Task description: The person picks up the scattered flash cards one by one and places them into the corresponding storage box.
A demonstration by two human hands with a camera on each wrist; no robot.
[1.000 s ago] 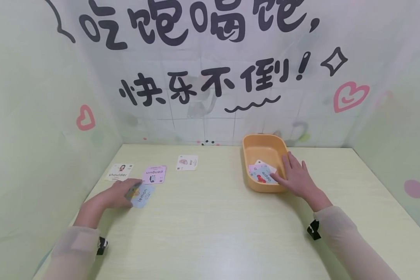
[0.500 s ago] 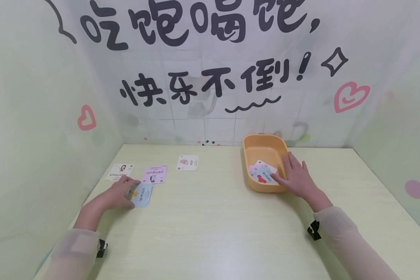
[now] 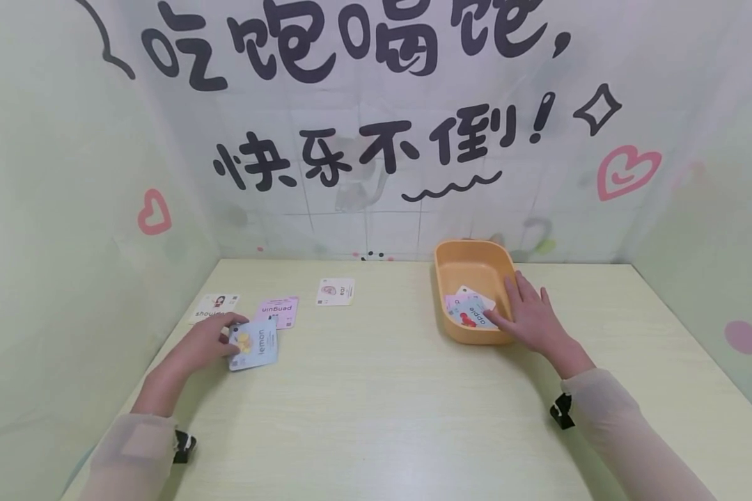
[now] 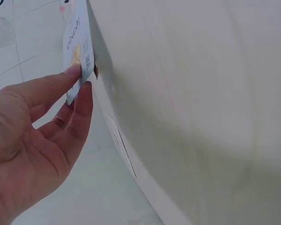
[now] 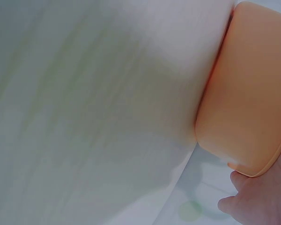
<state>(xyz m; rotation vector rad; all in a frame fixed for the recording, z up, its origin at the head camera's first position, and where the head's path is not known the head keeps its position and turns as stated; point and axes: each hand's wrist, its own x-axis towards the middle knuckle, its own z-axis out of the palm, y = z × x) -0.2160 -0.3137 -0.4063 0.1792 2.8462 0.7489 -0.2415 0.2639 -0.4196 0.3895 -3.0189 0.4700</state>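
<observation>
My left hand pinches a light-blue lemon picture card between thumb and fingers. In the left wrist view the lemon card stands on edge above the table, its printed face towards the thumb. Right behind it lies a purple penguin card, partly covered. A white shoulder card is partly hidden by the hand. My right hand rests over the right rim of an orange plastic basket, fingers fairly straight and thumb over the inside. In the right wrist view the basket's outer wall fills one side.
Inside the basket are a few cards, with an apple card on top. A white ear card lies alone on the table. Fabric walls enclose the table at the back and both sides.
My left hand has taken hold of the lemon card and lifted it slightly off the table, tilting it up; it now covers more of the penguin card. The right hand and basket stay put.
</observation>
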